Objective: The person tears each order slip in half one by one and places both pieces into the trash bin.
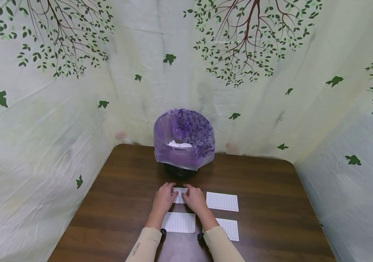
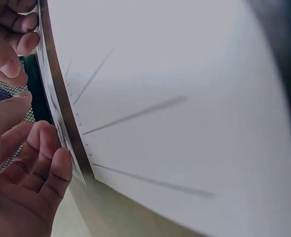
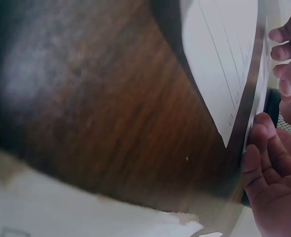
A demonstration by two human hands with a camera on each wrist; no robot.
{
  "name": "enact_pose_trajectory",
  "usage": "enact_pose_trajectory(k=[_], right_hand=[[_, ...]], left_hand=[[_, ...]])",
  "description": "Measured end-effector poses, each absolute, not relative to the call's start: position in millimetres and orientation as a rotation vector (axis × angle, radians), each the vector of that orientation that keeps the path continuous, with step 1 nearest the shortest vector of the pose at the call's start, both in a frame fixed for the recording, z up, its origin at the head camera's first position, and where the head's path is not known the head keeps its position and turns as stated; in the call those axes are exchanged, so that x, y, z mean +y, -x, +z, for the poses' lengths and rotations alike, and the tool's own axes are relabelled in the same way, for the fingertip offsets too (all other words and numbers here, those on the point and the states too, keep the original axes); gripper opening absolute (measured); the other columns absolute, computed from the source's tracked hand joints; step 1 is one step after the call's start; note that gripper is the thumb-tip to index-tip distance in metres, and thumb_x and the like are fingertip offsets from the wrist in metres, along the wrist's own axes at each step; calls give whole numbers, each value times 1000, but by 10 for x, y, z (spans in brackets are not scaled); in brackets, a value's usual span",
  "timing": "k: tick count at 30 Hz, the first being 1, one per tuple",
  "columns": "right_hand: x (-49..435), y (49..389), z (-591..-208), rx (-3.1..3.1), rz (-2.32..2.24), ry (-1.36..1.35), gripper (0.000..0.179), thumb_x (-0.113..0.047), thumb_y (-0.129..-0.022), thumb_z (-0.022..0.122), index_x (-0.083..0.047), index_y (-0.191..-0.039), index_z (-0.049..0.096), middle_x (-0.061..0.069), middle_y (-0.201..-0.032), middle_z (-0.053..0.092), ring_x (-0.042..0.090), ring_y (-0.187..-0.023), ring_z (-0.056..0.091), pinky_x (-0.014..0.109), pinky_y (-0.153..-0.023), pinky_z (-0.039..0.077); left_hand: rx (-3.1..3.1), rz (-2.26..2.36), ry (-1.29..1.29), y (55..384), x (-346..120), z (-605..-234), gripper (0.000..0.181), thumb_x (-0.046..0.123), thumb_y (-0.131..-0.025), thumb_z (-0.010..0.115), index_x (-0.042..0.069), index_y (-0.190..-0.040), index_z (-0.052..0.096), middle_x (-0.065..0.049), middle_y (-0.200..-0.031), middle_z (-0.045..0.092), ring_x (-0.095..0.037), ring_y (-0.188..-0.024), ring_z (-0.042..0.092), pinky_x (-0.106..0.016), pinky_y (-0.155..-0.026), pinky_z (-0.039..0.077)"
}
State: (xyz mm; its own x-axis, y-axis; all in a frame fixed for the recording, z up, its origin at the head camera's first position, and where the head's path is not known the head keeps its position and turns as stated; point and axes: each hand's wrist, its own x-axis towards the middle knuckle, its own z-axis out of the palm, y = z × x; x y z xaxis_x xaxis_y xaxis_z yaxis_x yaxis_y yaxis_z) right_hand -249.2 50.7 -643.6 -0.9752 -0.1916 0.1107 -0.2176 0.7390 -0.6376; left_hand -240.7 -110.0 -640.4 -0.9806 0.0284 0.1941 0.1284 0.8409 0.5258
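A white lined card (image 1: 179,196) lies on the table in front of the bin, under both hands. My left hand (image 1: 164,199) rests at its left end, fingers loosely bent and fingertips touching it. Opposite, my right hand (image 1: 195,199) touches the right end in the same way. In the left wrist view the left fingers (image 2: 49,153) meet the card at its edge, while the thumb stands off it. The right wrist view has the right fingers (image 3: 261,148) against the card too. Nearer my body lies another lined card (image 1: 179,222), between the forearms.
Two more lined cards lie to the right, a far one (image 1: 222,201) and a near one (image 1: 228,229) partly hidden by the right forearm. Behind the hands stands a bin with a purple liner (image 1: 184,156), with white paper (image 1: 179,144) inside. A leaf-patterned curtain (image 1: 134,120) surrounds the brown table (image 1: 265,189).
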Motion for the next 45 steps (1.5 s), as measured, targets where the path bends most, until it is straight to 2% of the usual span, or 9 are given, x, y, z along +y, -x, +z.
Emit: enact_pose_trajectory(k=[6, 9, 11, 14, 16, 18, 31, 38, 45], right_hand=[[484, 2492, -6441, -2896, 996, -356, 36, -14, -95, 77, -3, -128, 73, -2, -69, 63, 9, -62, 51, 27, -60, 46], [464, 2499, -6439, -2904, 944, -357, 36, -15, -94, 77, -3, -128, 73, 2, -71, 66, 14, -63, 56, 32, -63, 51], [449, 2500, -6438, -2918, 917, -351, 36, -16, -94, 78, -3, -127, 74, 8, -79, 73, 21, -69, 65, 38, -68, 57], [430, 2498, -6439, -2938, 903, -343, 35, -17, -94, 78, -2, -126, 75, 16, -99, 80, 33, -87, 76, 48, -80, 62], [419, 2498, -6440, -2951, 895, -336, 33, -17, -95, 77, -2, -124, 76, 18, -111, 80, 38, -98, 77, 51, -85, 62], [412, 2496, -6444, -2959, 888, -336, 32, -16, -95, 77, -2, -123, 76, 18, -115, 79, 39, -102, 77, 52, -87, 62], [411, 2480, -6426, -2983, 912, -321, 25, -16, -96, 76, -4, -118, 76, 16, -113, 80, 36, -100, 77, 50, -89, 63], [440, 2485, -6430, -2954, 917, -353, 18, -15, -95, 76, -7, -111, 76, 14, -104, 80, 35, -92, 77, 49, -82, 62], [459, 2487, -6426, -2947, 920, -368, 23, -17, -98, 73, -7, -119, 75, 15, -108, 81, 34, -93, 78, 48, -83, 63]], left_hand=[[-2861, -818, 121, 2411, -1083, -6436, 33, 13, -89, 85, 2, -119, 75, -5, -87, 64, -23, -76, 63, -43, -73, 57], [-2882, -826, 117, 2408, -1069, -6425, 35, 12, -89, 85, 0, -120, 75, -9, -91, 65, -26, -80, 65, -47, -78, 59], [-2896, -823, 117, 2404, -1055, -6422, 37, 12, -88, 85, -1, -121, 75, -13, -96, 67, -30, -85, 68, -50, -83, 60], [-2904, -805, 123, 2397, -1033, -6415, 38, 11, -87, 86, -2, -121, 75, -18, -103, 67, -35, -92, 70, -52, -88, 60], [-2906, -784, 131, 2392, -1018, -6419, 38, 11, -87, 86, -2, -121, 75, -19, -104, 67, -36, -93, 70, -52, -89, 60], [-2901, -768, 140, 2387, -1007, -6422, 37, 10, -87, 86, -3, -121, 76, -19, -103, 66, -36, -92, 69, -52, -88, 60], [-2912, -752, 113, 2395, -992, -6451, 33, 10, -88, 86, 0, -118, 78, -18, -101, 65, -31, -89, 66, -49, -88, 60], [-2901, -772, 106, 2396, -992, -6465, 27, 9, -88, 86, 2, -111, 77, -17, -102, 66, -34, -91, 68, -51, -89, 61], [-2875, -820, 86, 2384, -979, -6448, 20, 8, -88, 85, 4, -104, 73, -15, -99, 65, -34, -88, 69, -52, -86, 61]])
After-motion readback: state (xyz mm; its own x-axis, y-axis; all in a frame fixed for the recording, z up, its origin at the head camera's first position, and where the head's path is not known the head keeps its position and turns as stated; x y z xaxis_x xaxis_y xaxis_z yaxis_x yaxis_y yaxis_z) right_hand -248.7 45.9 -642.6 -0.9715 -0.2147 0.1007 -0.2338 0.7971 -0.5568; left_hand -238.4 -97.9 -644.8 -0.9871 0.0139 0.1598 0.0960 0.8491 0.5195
